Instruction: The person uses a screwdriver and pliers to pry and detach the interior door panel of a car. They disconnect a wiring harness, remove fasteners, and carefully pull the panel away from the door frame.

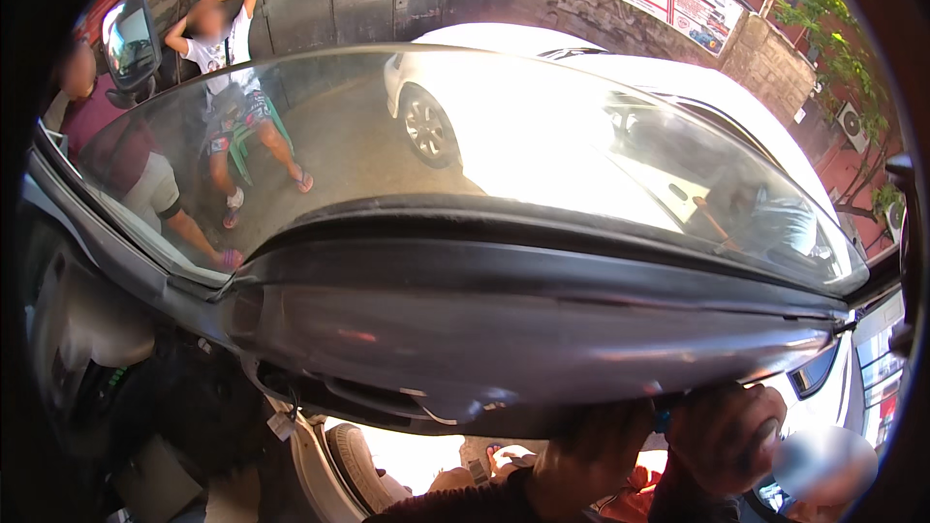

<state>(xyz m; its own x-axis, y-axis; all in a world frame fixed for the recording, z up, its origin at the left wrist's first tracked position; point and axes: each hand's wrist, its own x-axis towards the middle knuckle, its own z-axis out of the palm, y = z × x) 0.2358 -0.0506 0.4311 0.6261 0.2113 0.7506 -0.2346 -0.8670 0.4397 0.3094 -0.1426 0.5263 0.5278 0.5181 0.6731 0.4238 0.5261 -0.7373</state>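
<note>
Mirror (131,39) stands outside the upper left corner of the door panel (533,320), near a person (232,48) seated on a green chair (241,160). A pale tag (281,424) hangs by the panel's lower left corner. Window glass (320,126) rises from the upper edge, a white car (494,35) beyond. The dark panel lies across the middle of the view, its lower edge nearest the hands, probably because that edge can be reached from below. Right of the edge's middle is the left hand (601,436), in deep shadow, its forearm slanting up from the lower left; its grip I cannot tell. Just beside it, toward the lower right corner, the right hand (728,436) is bent with fingers curled, forearm rising steeply; whether its grip clasps anything is hidden. Something small and blue (662,419) shows between the hands, too unclear to name.
</note>
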